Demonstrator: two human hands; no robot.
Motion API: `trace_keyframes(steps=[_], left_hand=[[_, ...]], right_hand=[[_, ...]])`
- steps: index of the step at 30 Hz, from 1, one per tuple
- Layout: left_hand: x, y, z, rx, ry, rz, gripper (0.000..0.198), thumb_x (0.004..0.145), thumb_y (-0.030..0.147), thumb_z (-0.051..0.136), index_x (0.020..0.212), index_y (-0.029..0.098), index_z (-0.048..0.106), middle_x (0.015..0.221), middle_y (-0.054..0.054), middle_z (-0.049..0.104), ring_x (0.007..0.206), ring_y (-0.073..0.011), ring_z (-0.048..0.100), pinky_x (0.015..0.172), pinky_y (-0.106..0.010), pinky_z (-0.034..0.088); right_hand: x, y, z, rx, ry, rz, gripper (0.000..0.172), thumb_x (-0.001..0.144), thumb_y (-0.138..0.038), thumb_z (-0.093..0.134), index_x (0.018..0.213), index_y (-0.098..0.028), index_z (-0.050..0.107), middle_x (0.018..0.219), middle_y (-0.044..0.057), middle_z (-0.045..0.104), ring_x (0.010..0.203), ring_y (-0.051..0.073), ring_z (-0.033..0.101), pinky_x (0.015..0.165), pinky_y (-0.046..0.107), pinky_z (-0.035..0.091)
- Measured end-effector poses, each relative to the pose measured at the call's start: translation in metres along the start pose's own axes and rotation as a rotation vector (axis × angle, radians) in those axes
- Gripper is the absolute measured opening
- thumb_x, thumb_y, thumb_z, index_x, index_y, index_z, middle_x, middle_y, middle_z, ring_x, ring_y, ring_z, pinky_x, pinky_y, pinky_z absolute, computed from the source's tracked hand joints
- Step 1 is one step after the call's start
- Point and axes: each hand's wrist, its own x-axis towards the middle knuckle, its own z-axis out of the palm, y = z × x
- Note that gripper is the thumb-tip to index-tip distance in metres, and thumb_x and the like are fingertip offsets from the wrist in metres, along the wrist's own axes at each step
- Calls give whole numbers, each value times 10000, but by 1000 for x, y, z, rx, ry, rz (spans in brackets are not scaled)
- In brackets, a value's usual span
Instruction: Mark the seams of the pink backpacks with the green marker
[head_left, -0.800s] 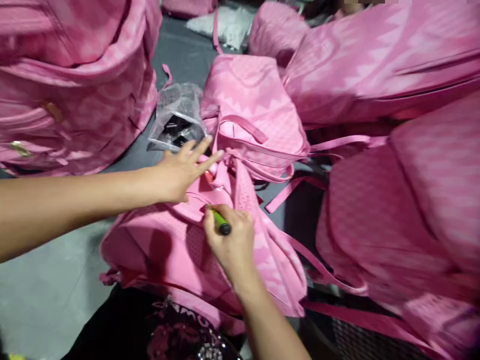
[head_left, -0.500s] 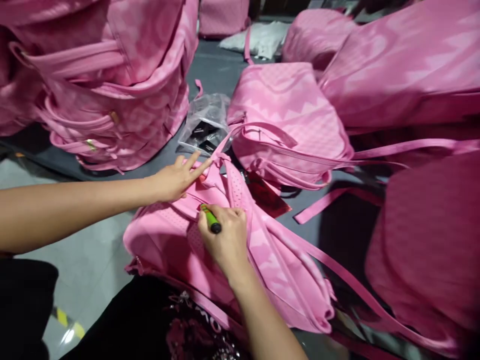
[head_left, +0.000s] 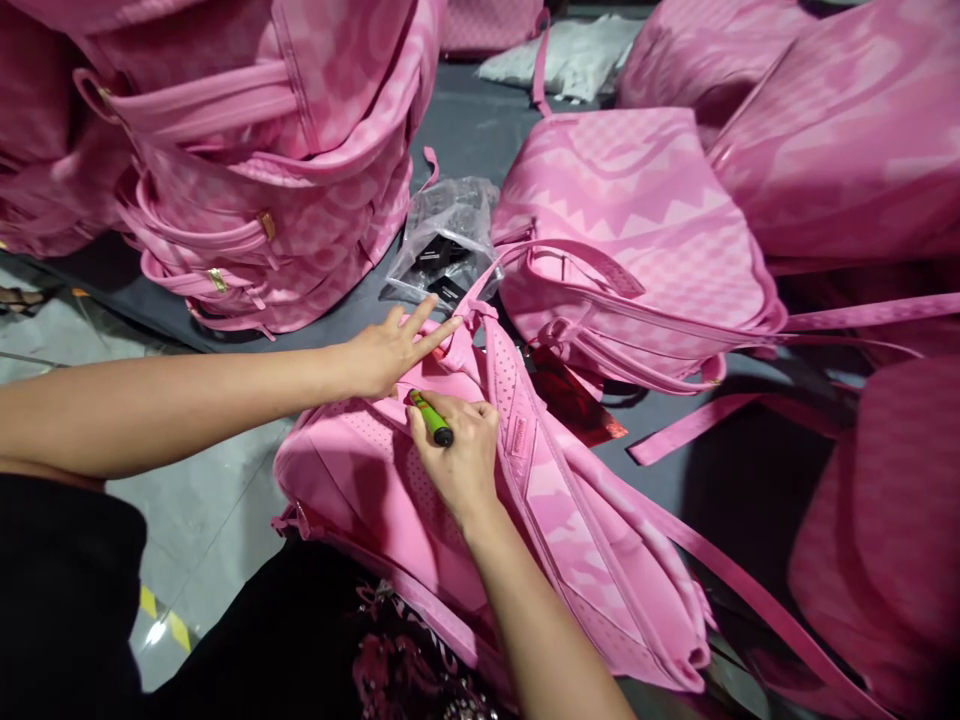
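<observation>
A pink backpack (head_left: 390, 490) lies back-side up in front of me, its straps running to the right. My left hand (head_left: 390, 350) rests flat near its top, fingers spread and pressing the fabric by the top handle. My right hand (head_left: 457, 455) is closed around a small green tool with a black tip (head_left: 431, 418), held against the backpack's back panel just below the left hand.
Stacked pink backpacks (head_left: 247, 170) stand at the left. Another pink backpack (head_left: 637, 240) lies beyond, with more at the right (head_left: 840, 140). A clear plastic bag of dark tags (head_left: 446, 245) sits on the dark grey table (head_left: 465, 130). A red tag (head_left: 574, 405) lies beside the straps.
The view has swung left and down. Both hands stay on the backpack; the right hand with the green tool has edged up closer to the left hand.
</observation>
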Motion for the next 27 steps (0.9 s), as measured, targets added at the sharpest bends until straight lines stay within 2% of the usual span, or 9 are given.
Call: trace_keyframes(steps=[4, 7, 10, 14, 18, 21, 25, 27], left_hand=[[-1, -4, -3, -56, 9, 30, 1112, 812, 120, 633, 1595, 314, -132, 1683, -173, -73, 1392, -402, 344, 930, -418, 531], [-4, -11, -4, -118, -2, 101, 1049, 822, 77, 568, 1602, 328, -88, 1686, -149, -58, 1417, -383, 323, 940, -393, 520], [-3, -17, -3, -148, 8, 137, 1038, 818, 65, 559, 1607, 316, -67, 1684, -160, -54, 1420, -381, 320, 956, -395, 508], [0, -16, 0, -136, 24, 115, 1056, 812, 69, 575, 1606, 318, -75, 1688, -155, -27, 1386, -361, 369, 944, -382, 511], [1, -15, 3, -129, 51, 122, 1062, 790, 28, 548, 1606, 324, -64, 1692, -156, -45, 1364, -338, 396, 909, -352, 521], [2, -16, 5, -172, 64, 129, 1018, 807, 27, 517, 1610, 317, -38, 1691, -162, -48, 1364, -349, 393, 904, -364, 522], [3, -16, 4, -238, 48, 128, 984, 817, 23, 478, 1612, 329, -14, 1698, -125, -42, 1389, -343, 373, 948, -382, 503], [2, -16, 2, -256, 32, 122, 1001, 804, 26, 493, 1612, 333, -13, 1700, -109, -53, 1400, -348, 361, 958, -390, 498]], right_hand=[[-1, 4, -5, 5, -45, 3, 158, 915, -271, 654, 1029, -191, 729, 975, 27, 790, 868, 205, 721, 826, 357, 334], [1, 3, -8, -21, -81, 9, 171, 911, -277, 663, 1043, -192, 730, 971, 25, 791, 857, 211, 726, 826, 361, 348], [6, -2, -3, -38, -83, 21, 168, 908, -283, 663, 1034, -198, 735, 949, 26, 792, 841, 212, 730, 824, 366, 362], [10, -10, 7, -44, -109, 21, 190, 915, -274, 633, 1046, -182, 736, 926, 48, 790, 855, 216, 734, 812, 367, 383], [9, -13, 5, -162, -50, 13, 179, 923, -275, 607, 997, -178, 738, 911, 61, 789, 836, 224, 730, 808, 375, 388], [9, -13, 1, -87, -97, 10, 196, 931, -290, 596, 1019, -180, 732, 944, 52, 790, 848, 215, 730, 820, 371, 414], [11, -13, 0, -166, -119, 56, 218, 939, -308, 575, 1027, -183, 731, 935, 63, 785, 859, 235, 723, 836, 393, 430], [12, -13, 1, -110, -138, 59, 229, 937, -315, 575, 1042, -186, 732, 963, 67, 786, 887, 235, 726, 847, 393, 451]])
